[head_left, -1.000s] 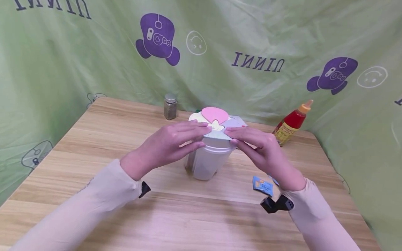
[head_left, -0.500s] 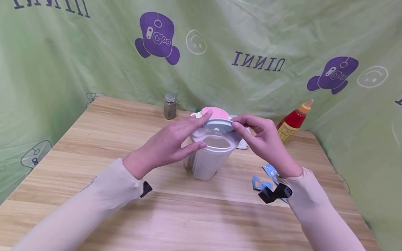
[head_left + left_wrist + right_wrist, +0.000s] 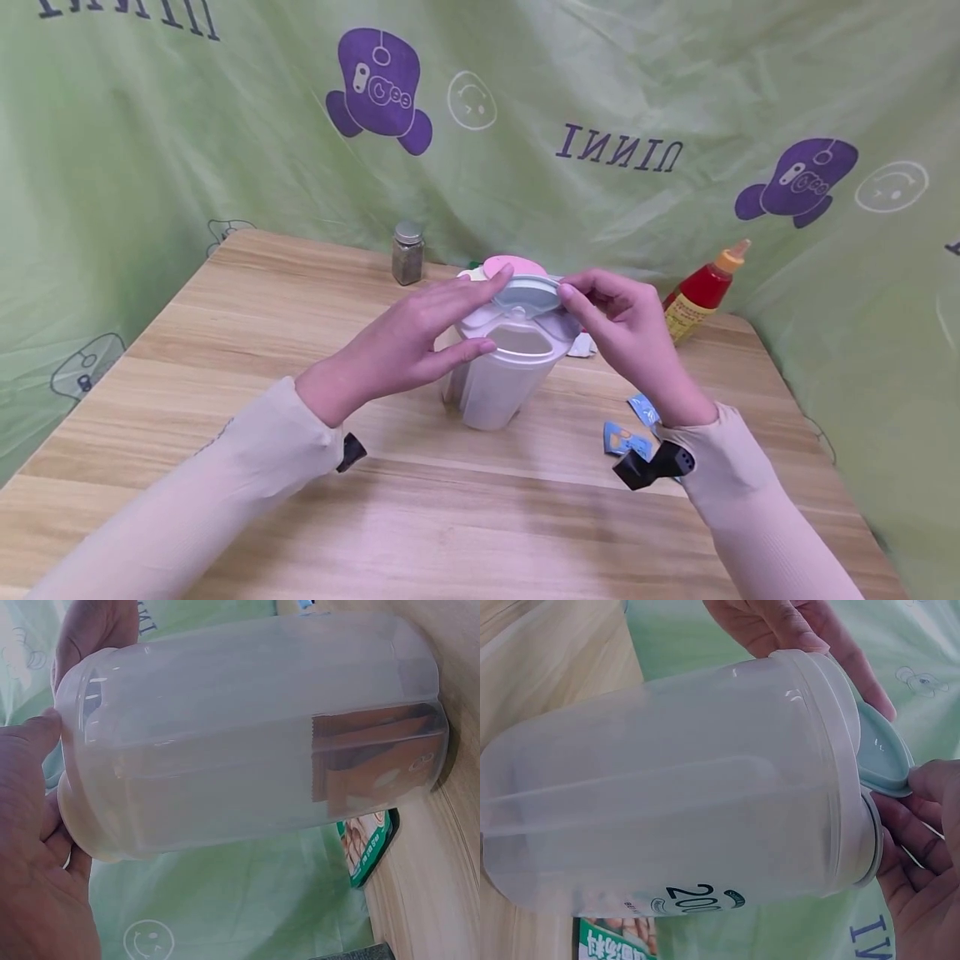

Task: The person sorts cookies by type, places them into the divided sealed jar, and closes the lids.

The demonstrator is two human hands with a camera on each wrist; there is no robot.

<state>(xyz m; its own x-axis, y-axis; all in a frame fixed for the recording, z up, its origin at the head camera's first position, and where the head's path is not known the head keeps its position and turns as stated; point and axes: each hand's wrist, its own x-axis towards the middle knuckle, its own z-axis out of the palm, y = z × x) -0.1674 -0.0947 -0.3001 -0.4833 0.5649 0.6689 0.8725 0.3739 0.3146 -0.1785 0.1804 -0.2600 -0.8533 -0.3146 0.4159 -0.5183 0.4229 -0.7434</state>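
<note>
A translucent plastic storage canister (image 3: pixel 491 396) with a divided flip-top stands upright on the table. Its pale blue flap lid (image 3: pixel 528 293) is tilted up, baring the opening (image 3: pixel 519 340) at the front. My right hand (image 3: pixel 637 337) pinches the flap's right edge between thumb and index finger. At the canister's left side, my left hand (image 3: pixel 401 342) rests with extended fingers, its thumb touching the front rim and its index fingertip by the flap. Behind the flap lies a pink lid (image 3: pixel 513 266). Brown packets (image 3: pixel 382 757) show through the canister's lower wall in the left wrist view.
A glass spice jar (image 3: pixel 407 258) with a grey cap stands at the back left. A red sauce bottle (image 3: pixel 697 300) leans at the back right. Blue sachets (image 3: pixel 624 438) lie near my right wrist. Behind the canister is a green printed pack (image 3: pixel 367 844). A green curtain surrounds the table (image 3: pixel 247 400).
The pale blue flap has gone from flat to raised, uncovering the opening. My right hand has moved up and back with it; my left fingers have lifted from the flap's top.
</note>
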